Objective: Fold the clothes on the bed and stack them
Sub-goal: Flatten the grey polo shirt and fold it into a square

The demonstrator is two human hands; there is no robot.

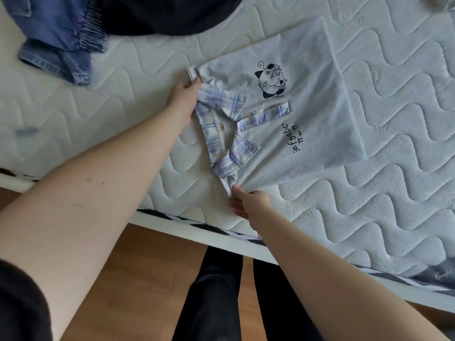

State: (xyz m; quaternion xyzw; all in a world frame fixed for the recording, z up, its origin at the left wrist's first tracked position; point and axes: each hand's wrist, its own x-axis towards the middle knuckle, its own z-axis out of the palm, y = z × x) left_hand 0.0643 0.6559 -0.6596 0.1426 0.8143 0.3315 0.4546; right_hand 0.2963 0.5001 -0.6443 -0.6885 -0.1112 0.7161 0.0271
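Nearest me, wooden floor [147,267] and the mattress [369,217] edge. My right hand [248,203] pinches the pale polo shirt [320,107] at one shoulder; my left hand [183,96] grips the other, its fingers partly hidden. Beyond, jeans [56,40] and a dark garment [167,13] run out of view.

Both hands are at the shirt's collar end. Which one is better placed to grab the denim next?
Probably left. The left hand grips the shirt at the shoulder nearest the denim; the right hand pinches the opposite shoulder, farther away.
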